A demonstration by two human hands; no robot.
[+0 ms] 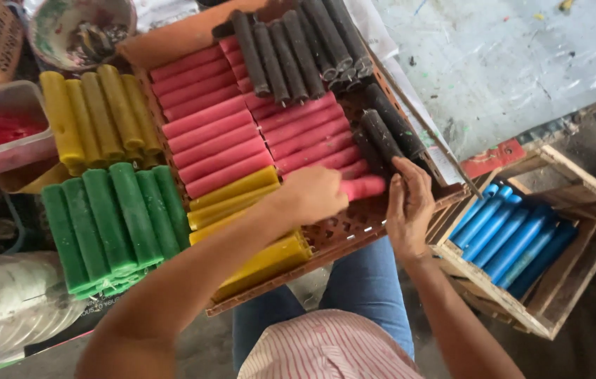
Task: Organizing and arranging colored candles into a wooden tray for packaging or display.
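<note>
Here the left hand grips a smooth pink wax stick.

Counts, top layer: 4 yellow wax candle sticks upper left, 5 green wax candle sticks lower left, roughly 7 blue wax candle sticks right, in wooden crate.

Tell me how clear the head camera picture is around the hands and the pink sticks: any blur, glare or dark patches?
Head view: daylight is soft and even, with no hard glare. The left hand, closed on a pink stick, and the right hand are slightly soft from motion. The black sticks lose surface detail in their darkness. The near forearms and striped shirt are out of focus; the pale tabletop is bright but not blown out.
</note>
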